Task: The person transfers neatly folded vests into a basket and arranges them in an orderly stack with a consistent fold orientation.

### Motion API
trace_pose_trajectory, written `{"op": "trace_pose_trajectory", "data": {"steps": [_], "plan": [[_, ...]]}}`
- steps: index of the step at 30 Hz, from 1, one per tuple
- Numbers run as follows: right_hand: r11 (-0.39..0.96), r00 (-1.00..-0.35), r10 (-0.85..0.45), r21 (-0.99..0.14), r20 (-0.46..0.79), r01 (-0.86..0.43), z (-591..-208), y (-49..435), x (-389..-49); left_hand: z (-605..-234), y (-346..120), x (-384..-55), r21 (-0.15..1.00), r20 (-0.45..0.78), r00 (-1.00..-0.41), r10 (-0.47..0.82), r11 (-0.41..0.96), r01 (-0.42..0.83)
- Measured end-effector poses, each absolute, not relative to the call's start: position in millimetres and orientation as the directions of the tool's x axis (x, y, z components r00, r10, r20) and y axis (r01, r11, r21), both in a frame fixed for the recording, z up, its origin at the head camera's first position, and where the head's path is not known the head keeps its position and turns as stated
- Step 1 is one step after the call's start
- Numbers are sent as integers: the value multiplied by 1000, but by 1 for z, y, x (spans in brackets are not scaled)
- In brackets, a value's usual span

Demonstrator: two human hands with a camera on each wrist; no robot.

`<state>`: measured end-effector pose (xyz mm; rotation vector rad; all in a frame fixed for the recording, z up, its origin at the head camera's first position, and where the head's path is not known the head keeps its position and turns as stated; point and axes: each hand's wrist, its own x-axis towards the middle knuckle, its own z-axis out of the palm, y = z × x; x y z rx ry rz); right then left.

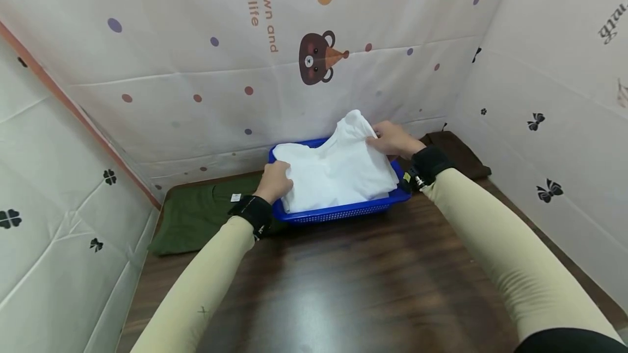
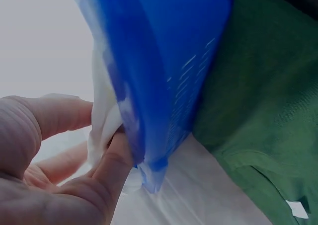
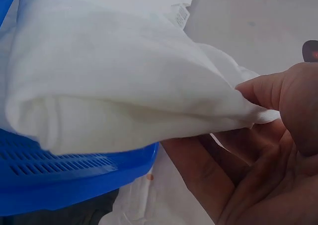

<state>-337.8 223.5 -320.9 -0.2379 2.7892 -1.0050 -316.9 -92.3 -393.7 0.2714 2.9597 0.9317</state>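
A folded white shirt lies in a blue plastic basket, its far right part lifted above the rim. My left hand pinches the shirt's left edge between thumb and fingers; in the left wrist view the pinched fold is right beside the basket's wall. On the other side my right hand grips the raised right edge. Close up in the right wrist view, the thumb presses a corner of the white cloth against the fingers, and a small printed label shows behind it.
Left of the basket lies a folded green garment with a white tag. A dark brown folded cloth is at the right, against the wall. Printed sheets enclose the brown wooden table at the back and both sides.
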Motion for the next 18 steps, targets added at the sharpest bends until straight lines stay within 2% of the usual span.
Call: {"op": "trace_pose_trajectory", "data": {"steps": [10,18], "plan": [[745,-960,-255,-657,-114,-120,-320,218,-333,-391,-85,-317,465,22,-977,210,863,196],[746,-948,-301,-645,-100,-169,-319,213,-332,-389,-82,-315,432,-11,-986,168,890,146]]}}
